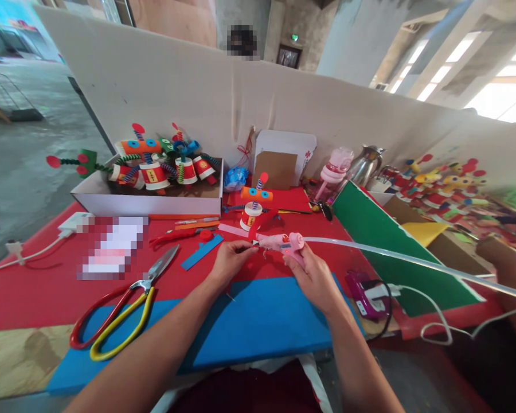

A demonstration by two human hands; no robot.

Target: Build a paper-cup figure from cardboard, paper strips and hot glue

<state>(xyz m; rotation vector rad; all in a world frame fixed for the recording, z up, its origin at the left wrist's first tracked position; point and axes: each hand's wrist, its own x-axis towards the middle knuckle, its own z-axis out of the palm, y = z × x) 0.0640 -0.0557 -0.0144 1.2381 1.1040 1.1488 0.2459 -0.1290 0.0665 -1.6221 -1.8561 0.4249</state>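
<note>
My right hand (pixel 313 274) is wrapped round the handle of a pink hot glue gun (pixel 279 243), which has a small red light. A long translucent glue stick (pixel 370 246) runs from its back towards the right edge. The gun's nozzle points left, close to the fingertips of my left hand (pixel 232 258). Those fingers are pinched together; what they hold is too small to make out. Just behind the nozzle stands a paper-cup figure (pixel 250 216) with an orange tube head (pixel 257 195) and a coiled antenna. A blue board (pixel 262 318) lies beneath my wrists.
Large scissors (pixel 144 284) with red and yellow handles and a blue strip (pixel 202 252) lie to the left. Behind them, a white box (pixel 146 205) holds several cup figures. A green panel (pixel 404 252), a purple device (pixel 367 295) with cables, and another person's hand (pixel 501 252) are on the right.
</note>
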